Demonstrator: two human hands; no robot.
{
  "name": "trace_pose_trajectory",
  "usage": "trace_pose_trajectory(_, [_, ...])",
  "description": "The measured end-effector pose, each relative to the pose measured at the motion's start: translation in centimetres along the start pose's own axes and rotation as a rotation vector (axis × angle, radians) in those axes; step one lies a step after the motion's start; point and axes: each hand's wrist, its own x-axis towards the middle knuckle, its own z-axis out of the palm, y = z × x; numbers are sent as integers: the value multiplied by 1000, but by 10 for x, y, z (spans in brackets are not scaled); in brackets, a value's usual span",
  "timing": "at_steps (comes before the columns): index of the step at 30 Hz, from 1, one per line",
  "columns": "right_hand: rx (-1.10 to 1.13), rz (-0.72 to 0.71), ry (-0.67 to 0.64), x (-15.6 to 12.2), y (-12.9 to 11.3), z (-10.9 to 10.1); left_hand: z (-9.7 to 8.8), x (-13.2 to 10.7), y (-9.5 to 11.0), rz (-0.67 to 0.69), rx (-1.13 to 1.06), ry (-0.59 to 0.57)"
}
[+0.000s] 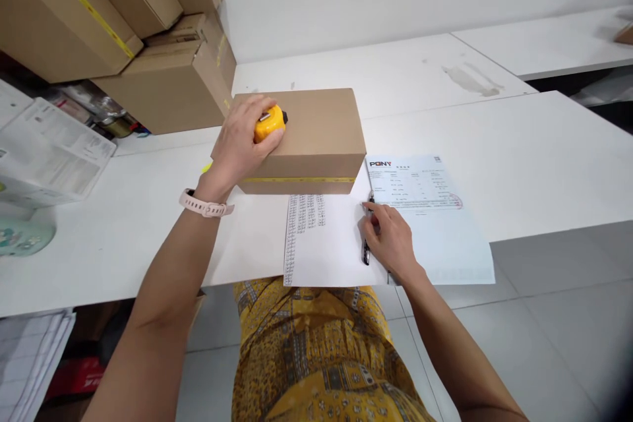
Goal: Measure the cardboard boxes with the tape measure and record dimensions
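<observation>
A closed brown cardboard box rests on the white table, with a thin yellow strip along its front face. My left hand is wrapped round a yellow tape measure on the left part of the box's top. To the right and nearer to me, my right hand has its index finger and thumb on a black pen. The pen lies over a white sheet with columns of handwriting, whose far edge meets the box. A printed page with a red stamp lies partly beneath my right wrist.
Several larger cardboard boxes are stacked at the back left. A white carton and a pale green container stand at the left edge. The table's front edge runs close to my body, and both papers reach it.
</observation>
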Motion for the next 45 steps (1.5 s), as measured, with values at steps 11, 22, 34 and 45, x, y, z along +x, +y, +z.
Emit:
trace_pose_trajectory(11, [564,159,-46,-1,15,-18,23,-25,11,35,-7,23])
trace_pose_trajectory(22, [616,218,-63,8,30,-21,42,-21,61,15,-30,19])
trace_pose_trajectory(34, [1169,550,48,35,43,-23,75,-194,101,327,-123,-591])
trace_pose_trajectory(45, [1461,239,159,53,34,-78,101,-180,146,229,176,-486])
